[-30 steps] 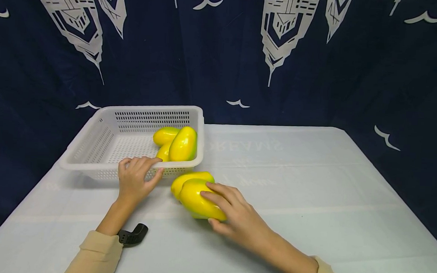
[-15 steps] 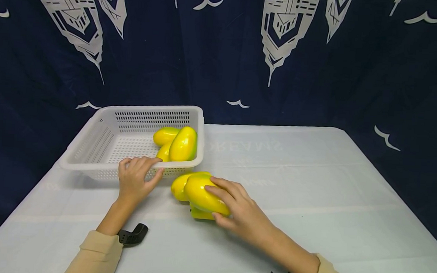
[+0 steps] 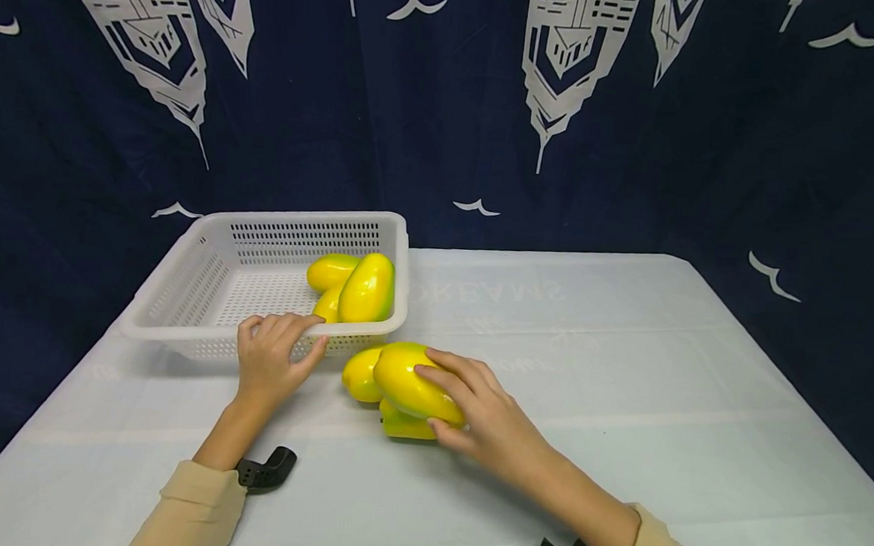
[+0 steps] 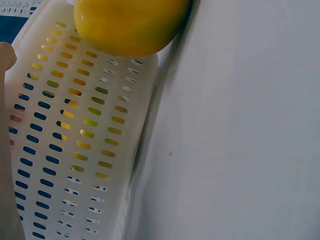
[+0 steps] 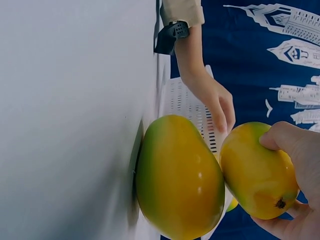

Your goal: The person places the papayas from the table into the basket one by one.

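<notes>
My right hand (image 3: 492, 414) holds a yellow-green mango (image 3: 411, 382), thumb on the near side and fingers over the far side. In the right wrist view that held mango (image 5: 257, 170) shows its dark stem end and touches or overlaps a larger-looking mango (image 5: 180, 177) on the table. Below it in the head view lies a mango (image 3: 401, 424), partly covered, and another mango (image 3: 361, 375) sits to its left. My left hand (image 3: 272, 355) grips the near rim of a white perforated basket (image 3: 179, 307), fingers over the edge. Inside, three mangoes (image 3: 367, 290) rest at the right end.
A white cloth (image 3: 625, 385) covers the table, reaching far to the right of the mangoes. Behind it hangs a dark blue curtain (image 3: 431, 122) with white prints. Black camera mounts (image 3: 267, 470) sit at both wrists.
My right hand has raised the mango slightly, away from me and to the right, uncovering more of the mango beneath. The left hand and the basket have stayed put.
</notes>
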